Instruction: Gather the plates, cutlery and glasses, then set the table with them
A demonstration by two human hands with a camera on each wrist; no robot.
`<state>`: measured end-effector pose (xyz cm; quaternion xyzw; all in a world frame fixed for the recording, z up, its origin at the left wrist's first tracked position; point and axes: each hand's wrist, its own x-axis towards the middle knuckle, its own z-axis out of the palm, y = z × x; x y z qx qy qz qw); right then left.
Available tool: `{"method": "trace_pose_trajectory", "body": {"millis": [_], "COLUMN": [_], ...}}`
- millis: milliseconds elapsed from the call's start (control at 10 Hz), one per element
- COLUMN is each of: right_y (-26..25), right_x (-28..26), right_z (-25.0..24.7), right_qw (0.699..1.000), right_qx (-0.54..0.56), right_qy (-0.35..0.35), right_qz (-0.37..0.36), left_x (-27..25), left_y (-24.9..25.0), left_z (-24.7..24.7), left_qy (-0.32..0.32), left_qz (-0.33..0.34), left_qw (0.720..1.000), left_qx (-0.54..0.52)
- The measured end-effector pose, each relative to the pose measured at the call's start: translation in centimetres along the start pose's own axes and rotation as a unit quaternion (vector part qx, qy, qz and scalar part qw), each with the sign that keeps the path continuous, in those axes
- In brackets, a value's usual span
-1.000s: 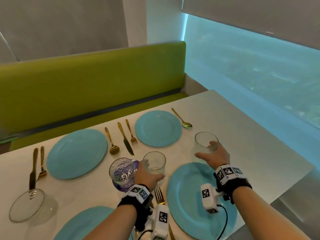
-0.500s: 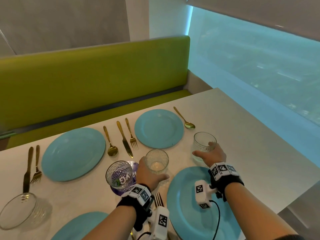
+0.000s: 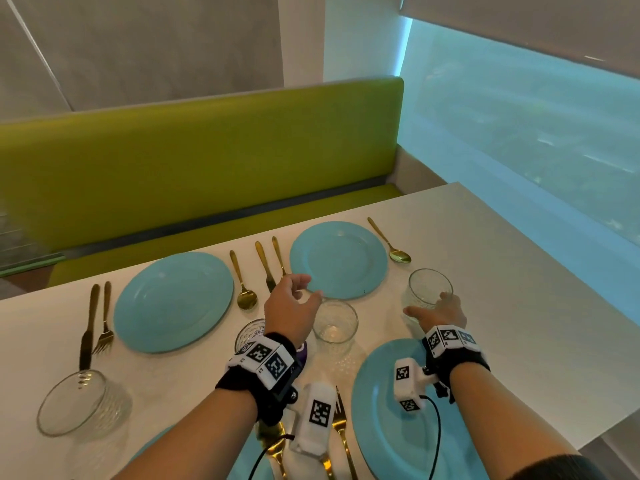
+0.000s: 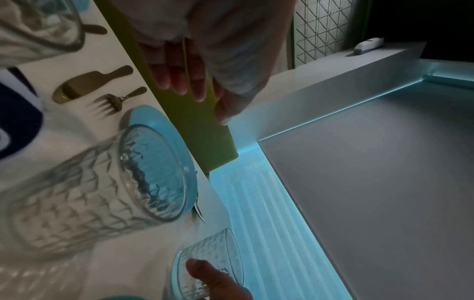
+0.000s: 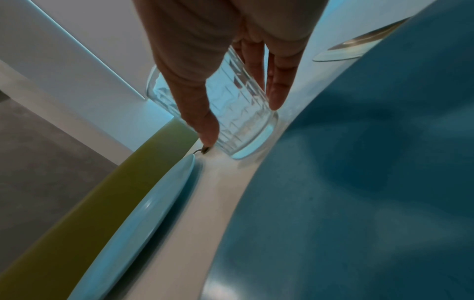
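Item: textured glass tumbler (image 3: 429, 289), right of centre frame, standing on the white table (image 3: 519, 289). Your right hand (image 3: 438, 311) grasps its side; your left hand (image 3: 291, 310) hovers relaxed, holding nothing. Set it down level, clear of the near blue plate (image 3: 381, 427).

Near-left plate (image 3: 152, 455) cut off

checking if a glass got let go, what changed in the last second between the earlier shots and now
The left hand let go of the middle glass and lifted up and forward, toward the far plate; it now hovers with nothing in it. That glass stands free on the table. The right hand stayed around the right glass. Plates, cutlery and the other glasses did not move.
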<state>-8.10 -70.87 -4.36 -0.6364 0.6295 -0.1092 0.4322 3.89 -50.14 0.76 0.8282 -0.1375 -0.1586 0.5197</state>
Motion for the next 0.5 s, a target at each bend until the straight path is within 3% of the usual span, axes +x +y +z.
{"method": "trace_pose_trajectory", "body": {"millis": [300,500], "right_y": [-1.2,-2.5], "right_x": [-2.4,-6.2], "right_z": [-1.5,-2.0], "right_qw": [1.000,0.998], "right_qx": [0.006,0.044], "right_qy": [0.000,0.041], "right_qz": [0.027,-0.011], "left_x": [-1.1,-2.4], "left_y": [0.2,0.6], "left_z": [-1.4,-4.0], "left_qy": [-0.011,-0.031], "left_qz": [0.014,0.048], "left_qw": [1.000,0.998], "left_qx": [-0.015,-0.019]}}
